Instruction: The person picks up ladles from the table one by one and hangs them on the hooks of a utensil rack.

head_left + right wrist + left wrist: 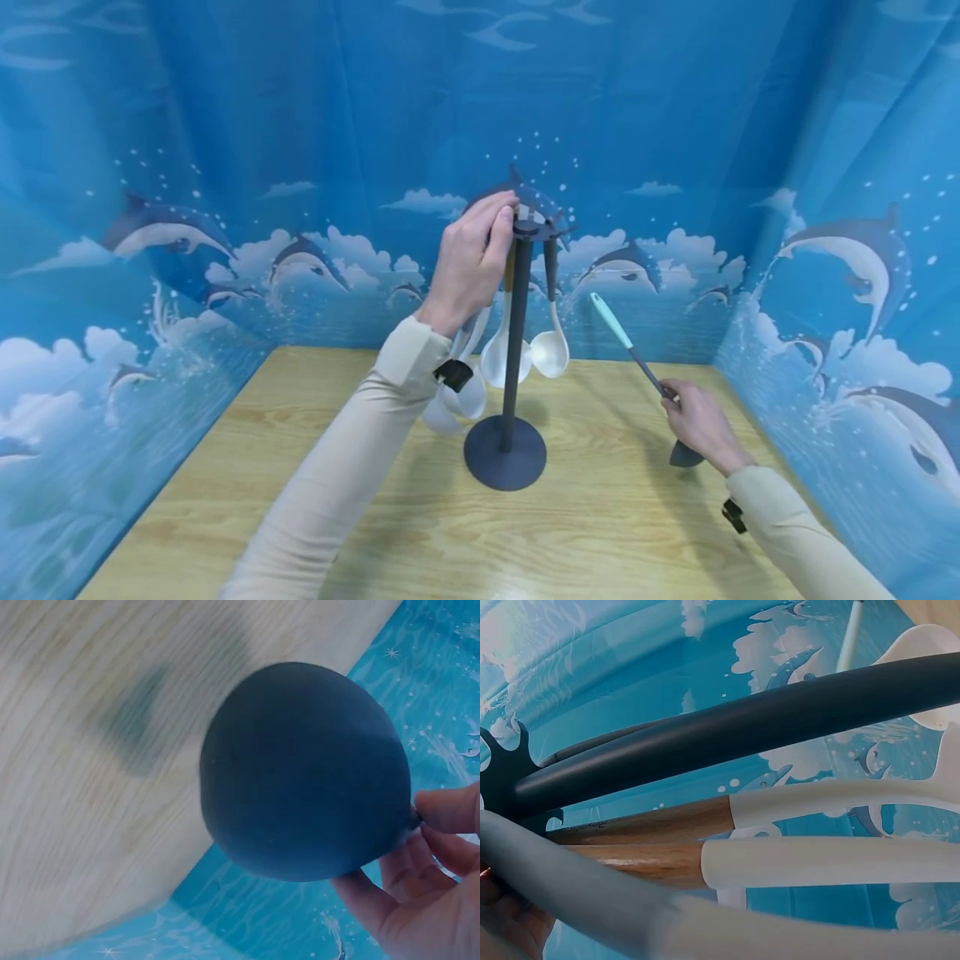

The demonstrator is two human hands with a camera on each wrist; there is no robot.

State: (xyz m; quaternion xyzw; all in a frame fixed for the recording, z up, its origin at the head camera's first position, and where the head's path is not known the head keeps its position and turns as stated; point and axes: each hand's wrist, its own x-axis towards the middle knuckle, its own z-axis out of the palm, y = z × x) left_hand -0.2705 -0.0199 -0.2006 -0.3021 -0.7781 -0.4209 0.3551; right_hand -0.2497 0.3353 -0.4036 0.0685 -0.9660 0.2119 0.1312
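A dark utensil rack stands upright with several white ladles and spoons hanging from its hooks. My left hand is at the rack's top, fingers curled around the upper end of a grey-handled white ladle; the hooked tip is hidden. Beside that handle hang wooden-handled white utensils. A white ladle hangs at the rack's right side. To the right, my right hand grips a black ladle by its dark shaft close to the bowl, its mint handle tip pointing up and away.
The rack's round base rests on a wood-grain table. Blue dolphin-print curtains close in the back and both sides, reaching the table's edges.
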